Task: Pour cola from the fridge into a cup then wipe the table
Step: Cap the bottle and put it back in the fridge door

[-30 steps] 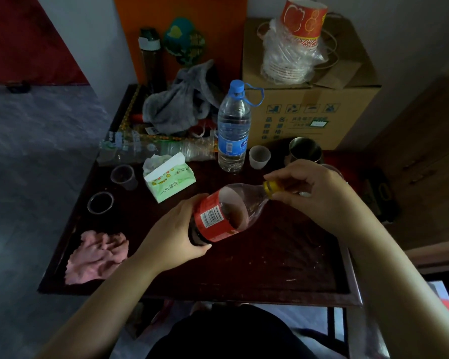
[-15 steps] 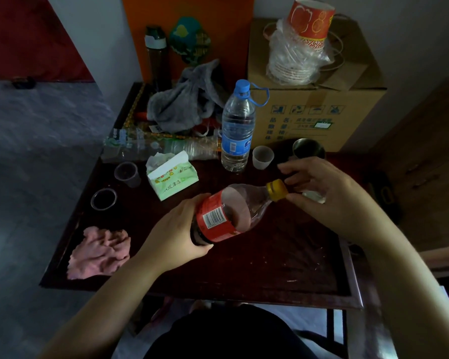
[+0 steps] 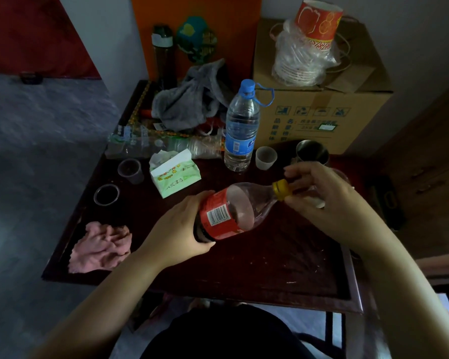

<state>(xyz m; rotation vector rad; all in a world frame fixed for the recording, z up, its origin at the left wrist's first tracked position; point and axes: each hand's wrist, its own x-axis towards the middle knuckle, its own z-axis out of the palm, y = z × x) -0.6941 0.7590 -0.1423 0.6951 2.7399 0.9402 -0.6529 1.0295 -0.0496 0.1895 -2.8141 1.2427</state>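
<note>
The cola bottle [image 3: 226,213], with a red label and a little dark cola inside, is tilted above the dark wooden table [image 3: 244,268], neck pointing right. My left hand [image 3: 176,226] grips its lower body. My right hand [image 3: 322,198] pinches the yellow cap [image 3: 280,189], index finger above and thumb below. A small white cup [image 3: 265,158] and a metal cup [image 3: 312,151] stand just beyond my right hand. A crumpled pink cloth [image 3: 100,248] lies at the table's front left corner.
A water bottle [image 3: 240,130] stands mid-table beside a tissue pack [image 3: 175,173]. Two small clear cups [image 3: 131,171] sit at the left edge. A grey cloth [image 3: 189,99] and clutter fill the back; a cardboard box [image 3: 322,112] stands at the back right.
My right hand uncovered the yellow cap, its fingers spreading, and now they close on it again. The bottle stays tilted in my left hand.
</note>
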